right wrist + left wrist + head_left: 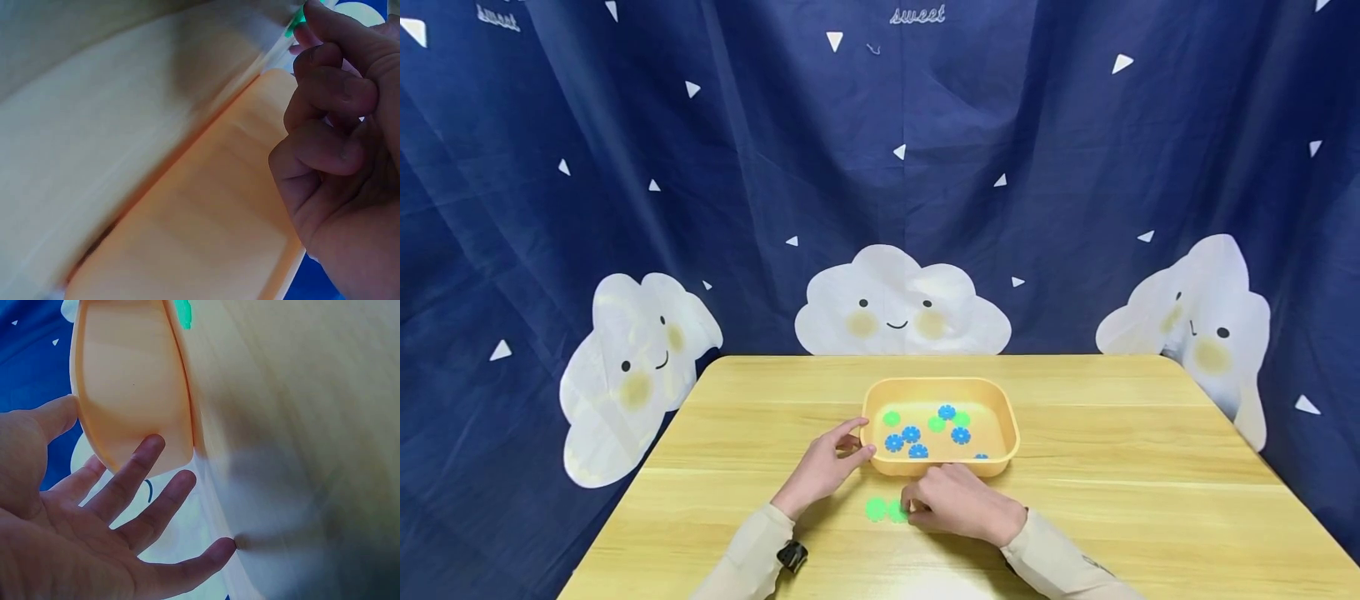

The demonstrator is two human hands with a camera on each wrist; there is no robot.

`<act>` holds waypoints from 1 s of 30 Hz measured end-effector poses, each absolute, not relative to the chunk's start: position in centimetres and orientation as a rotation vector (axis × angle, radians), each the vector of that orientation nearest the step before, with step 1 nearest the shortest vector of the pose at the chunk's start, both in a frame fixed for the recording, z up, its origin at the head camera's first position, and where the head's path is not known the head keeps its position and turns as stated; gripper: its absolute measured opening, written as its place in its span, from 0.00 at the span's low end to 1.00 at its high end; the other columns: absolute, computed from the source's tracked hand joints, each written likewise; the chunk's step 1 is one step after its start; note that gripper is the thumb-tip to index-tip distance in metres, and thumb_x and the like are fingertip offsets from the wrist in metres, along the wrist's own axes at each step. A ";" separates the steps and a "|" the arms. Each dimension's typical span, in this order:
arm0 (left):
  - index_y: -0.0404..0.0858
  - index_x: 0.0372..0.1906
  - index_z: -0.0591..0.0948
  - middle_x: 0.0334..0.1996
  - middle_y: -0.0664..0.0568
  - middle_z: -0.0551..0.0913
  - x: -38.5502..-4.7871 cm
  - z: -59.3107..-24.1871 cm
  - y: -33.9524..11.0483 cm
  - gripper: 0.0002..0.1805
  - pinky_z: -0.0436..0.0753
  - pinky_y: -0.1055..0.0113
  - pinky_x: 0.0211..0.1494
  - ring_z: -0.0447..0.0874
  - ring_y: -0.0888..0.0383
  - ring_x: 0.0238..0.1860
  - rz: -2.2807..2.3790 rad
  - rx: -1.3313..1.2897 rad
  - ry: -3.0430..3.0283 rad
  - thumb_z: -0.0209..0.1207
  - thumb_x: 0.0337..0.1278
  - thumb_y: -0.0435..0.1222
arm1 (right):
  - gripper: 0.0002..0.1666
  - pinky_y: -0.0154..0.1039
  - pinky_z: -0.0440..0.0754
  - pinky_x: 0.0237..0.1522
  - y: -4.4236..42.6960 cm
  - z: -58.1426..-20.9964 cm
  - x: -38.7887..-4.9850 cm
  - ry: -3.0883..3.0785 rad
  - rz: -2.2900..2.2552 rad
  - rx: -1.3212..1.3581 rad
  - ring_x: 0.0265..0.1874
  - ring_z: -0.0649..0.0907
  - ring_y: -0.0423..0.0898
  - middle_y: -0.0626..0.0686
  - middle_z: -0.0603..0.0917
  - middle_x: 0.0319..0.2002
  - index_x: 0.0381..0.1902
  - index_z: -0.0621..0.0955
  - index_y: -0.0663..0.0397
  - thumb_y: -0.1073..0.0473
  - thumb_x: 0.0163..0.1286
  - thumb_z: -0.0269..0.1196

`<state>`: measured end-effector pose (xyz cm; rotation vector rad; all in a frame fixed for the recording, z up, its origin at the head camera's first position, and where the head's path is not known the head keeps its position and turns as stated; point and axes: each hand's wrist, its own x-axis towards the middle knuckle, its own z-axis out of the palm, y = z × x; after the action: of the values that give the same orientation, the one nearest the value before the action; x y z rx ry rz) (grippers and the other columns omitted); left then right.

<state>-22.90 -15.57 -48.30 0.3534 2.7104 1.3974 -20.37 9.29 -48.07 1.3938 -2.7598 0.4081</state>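
Observation:
The orange-yellow tray [887, 467] holds several blue [960, 435] and green [891, 419] notched discs. At its left end is my left hand [823, 467], fingers spread and a fingertip touching the rim; the left wrist view shows this hand [119, 506] against the tray wall [131, 375]. In front of the tray, my right hand [958, 502] has its fingers curled and pinches a green disc [897, 511], partly hidden by the fingertips. Just left of that lies another green disc [876, 509]. In the right wrist view, a bit of green [296, 24] shows at the fingertips of that hand [340, 125].
The wooden table [1150, 500] extends to both sides of the tray. Behind it hangs a dark blue curtain [760, 208] with white clouds and triangles. A black band [792, 556] sits at the left sleeve.

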 end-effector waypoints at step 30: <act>0.42 0.71 0.74 0.49 0.47 0.87 -22.8 -48.1 -15.5 0.31 0.81 0.43 0.61 0.83 0.42 0.58 1.400 0.365 2.713 0.64 0.68 0.49 | 0.09 0.29 0.64 0.22 11.5 -45.4 -21.3 -2.805 0.639 1.351 0.14 0.57 0.30 0.35 0.62 0.14 0.43 0.89 0.46 0.51 0.69 0.70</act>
<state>-22.81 -15.50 -48.12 0.3653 2.7127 1.3995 -21.32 11.55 -45.35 1.3507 -2.8053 0.6395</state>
